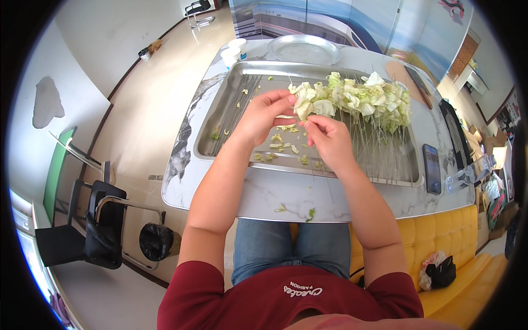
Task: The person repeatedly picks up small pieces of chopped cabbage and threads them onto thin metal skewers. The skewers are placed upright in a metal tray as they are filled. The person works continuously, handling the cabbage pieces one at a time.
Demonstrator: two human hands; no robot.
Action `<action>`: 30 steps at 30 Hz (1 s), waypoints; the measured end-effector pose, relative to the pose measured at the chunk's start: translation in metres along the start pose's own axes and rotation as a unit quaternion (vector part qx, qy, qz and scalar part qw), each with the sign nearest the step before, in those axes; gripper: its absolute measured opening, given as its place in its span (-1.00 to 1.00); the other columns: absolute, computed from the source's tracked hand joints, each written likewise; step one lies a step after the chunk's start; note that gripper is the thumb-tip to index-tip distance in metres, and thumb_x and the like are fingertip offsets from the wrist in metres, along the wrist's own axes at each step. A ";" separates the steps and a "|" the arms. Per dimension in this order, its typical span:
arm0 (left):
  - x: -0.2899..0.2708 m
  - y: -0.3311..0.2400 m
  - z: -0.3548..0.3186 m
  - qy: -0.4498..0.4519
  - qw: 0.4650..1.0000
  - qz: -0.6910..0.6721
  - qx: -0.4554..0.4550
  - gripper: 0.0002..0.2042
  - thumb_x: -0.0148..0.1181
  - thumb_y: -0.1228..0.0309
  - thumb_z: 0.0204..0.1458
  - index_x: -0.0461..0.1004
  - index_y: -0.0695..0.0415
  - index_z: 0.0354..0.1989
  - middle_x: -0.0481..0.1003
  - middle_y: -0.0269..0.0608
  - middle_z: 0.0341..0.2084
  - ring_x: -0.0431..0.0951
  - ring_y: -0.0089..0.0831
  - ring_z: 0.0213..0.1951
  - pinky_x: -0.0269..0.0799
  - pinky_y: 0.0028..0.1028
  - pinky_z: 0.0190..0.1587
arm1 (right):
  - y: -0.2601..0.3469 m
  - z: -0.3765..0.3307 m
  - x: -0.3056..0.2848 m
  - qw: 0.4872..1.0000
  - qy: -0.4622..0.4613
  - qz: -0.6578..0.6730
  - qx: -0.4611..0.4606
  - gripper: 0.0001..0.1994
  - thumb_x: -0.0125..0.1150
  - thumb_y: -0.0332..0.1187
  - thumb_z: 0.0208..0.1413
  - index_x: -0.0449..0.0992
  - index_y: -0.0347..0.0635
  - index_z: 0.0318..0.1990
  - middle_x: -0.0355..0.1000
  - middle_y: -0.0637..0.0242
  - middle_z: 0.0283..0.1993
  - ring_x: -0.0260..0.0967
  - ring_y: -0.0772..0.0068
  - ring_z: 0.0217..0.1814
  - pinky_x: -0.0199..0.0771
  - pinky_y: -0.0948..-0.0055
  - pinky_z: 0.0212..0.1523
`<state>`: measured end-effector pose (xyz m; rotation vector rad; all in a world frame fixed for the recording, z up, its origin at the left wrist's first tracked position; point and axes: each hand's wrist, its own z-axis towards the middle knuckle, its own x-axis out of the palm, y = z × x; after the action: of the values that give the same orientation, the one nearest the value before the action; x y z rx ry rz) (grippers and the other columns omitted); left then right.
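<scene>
Left hand: we saw the left hand (263,113) raised over the tray, its fingers pinched on the near edge of a pale cabbage piece (309,100).
Right hand: the right hand (327,137) sat just beside it, fingertips closed on a small bit under the same cabbage piece.
Cabbage piece: held between both hands, above the middle of the tray.
Steel tray (220,113): it lay on the marble table (264,192) and held a heap of torn cabbage leaves (371,99) at its far right, with small green scraps (280,144) scattered below the hands.
Round metal plate (303,49): beyond the tray; we could not tell any contents.
White cups (233,52): left of that plate.
Phone (432,168): on the table, right of the tray.
Table edge: two leaf bits (297,210) lay near us.
</scene>
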<state>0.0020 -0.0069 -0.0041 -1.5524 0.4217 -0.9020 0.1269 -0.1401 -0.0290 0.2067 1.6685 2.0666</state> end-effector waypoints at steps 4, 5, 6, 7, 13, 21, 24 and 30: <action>0.002 0.008 0.000 0.023 0.999 0.004 0.031 -0.73 0.25 0.50 0.04 0.45 0.34 -0.10 0.54 -0.16 -0.26 0.57 -0.44 -0.25 0.54 -0.50 -0.16 | 0.005 0.000 0.002 1.000 -0.005 0.008 -0.004 -0.85 0.12 -0.41 0.18 0.54 -0.32 -0.24 0.41 0.40 -0.56 0.29 0.67 -0.55 0.24 0.61 -0.52; 0.001 0.008 0.000 0.006 0.999 -0.006 0.036 -0.75 0.25 0.52 0.04 0.45 0.30 -0.11 0.54 -0.19 -0.27 0.56 -0.46 -0.26 0.55 -0.50 -0.16 | 0.005 0.000 0.003 1.000 -0.003 0.017 -0.004 -0.85 0.12 -0.41 0.18 0.54 -0.32 -0.24 0.41 0.40 -0.55 0.29 0.67 -0.55 0.24 0.60 -0.52; -0.002 0.006 0.001 -0.014 0.999 -0.017 0.042 -0.77 0.24 0.53 0.05 0.45 0.26 -0.11 0.53 -0.22 -0.27 0.56 -0.47 -0.26 0.55 -0.50 -0.17 | 0.005 0.000 0.003 1.000 0.002 0.014 0.000 -0.85 0.11 -0.42 0.18 0.55 -0.31 -0.24 0.40 0.42 -0.56 0.28 0.69 -0.54 0.22 0.62 -0.52; -0.003 0.005 0.002 -0.034 0.998 -0.028 0.047 -0.78 0.23 0.55 0.05 0.45 0.23 -0.12 0.53 -0.24 -0.28 0.56 -0.48 -0.27 0.55 -0.51 -0.17 | 0.005 0.000 0.004 1.000 0.007 0.011 0.005 -0.85 0.10 -0.43 0.18 0.57 -0.30 -0.23 0.39 0.44 -0.57 0.26 0.71 -0.54 0.19 0.63 -0.52; -0.005 0.009 0.004 -0.028 0.998 -0.046 0.025 -0.70 0.22 0.56 0.04 0.39 0.22 -0.04 0.53 -0.20 -0.29 0.56 -0.46 -0.28 0.55 -0.50 -0.17 | -0.001 0.001 0.004 1.000 0.007 0.004 0.005 -0.86 0.09 -0.48 0.17 0.59 -0.28 -0.28 0.37 0.46 -0.59 0.25 0.72 -0.55 0.19 0.63 -0.54; 0.000 0.005 -0.001 0.001 0.999 -0.036 0.024 -0.64 0.25 0.59 0.00 0.35 0.29 0.00 0.54 -0.10 -0.26 0.57 -0.44 -0.29 0.56 -0.53 -0.20 | -0.001 0.001 0.002 1.000 0.013 0.012 0.011 -0.89 0.10 -0.48 0.14 0.54 -0.31 -0.32 0.38 0.43 -0.60 0.30 0.68 -0.58 0.21 0.59 -0.56; -0.003 0.008 0.001 0.010 0.999 -0.035 0.028 -0.64 0.24 0.59 0.00 0.35 0.29 0.01 0.54 -0.09 -0.26 0.57 -0.44 -0.29 0.56 -0.53 -0.20 | 0.007 0.000 0.002 0.999 0.018 0.010 0.035 -0.89 0.10 -0.48 0.14 0.54 -0.30 -0.33 0.39 0.42 -0.61 0.30 0.68 -0.59 0.21 0.59 -0.56; -0.002 0.007 0.001 0.027 0.999 -0.003 0.025 -0.59 0.24 0.59 0.00 0.32 0.28 0.06 0.54 -0.09 -0.26 0.57 -0.45 -0.29 0.55 -0.53 -0.21 | 0.008 -0.001 0.002 0.999 0.020 -0.005 0.030 -0.88 0.08 -0.45 0.16 0.55 -0.26 -0.31 0.39 0.45 -0.62 0.18 0.75 -0.65 0.11 0.65 -0.63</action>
<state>0.0028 -0.0061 -0.0119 -1.4863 0.4308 -0.9546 0.1227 -0.1415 -0.0223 0.1766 1.7544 2.0275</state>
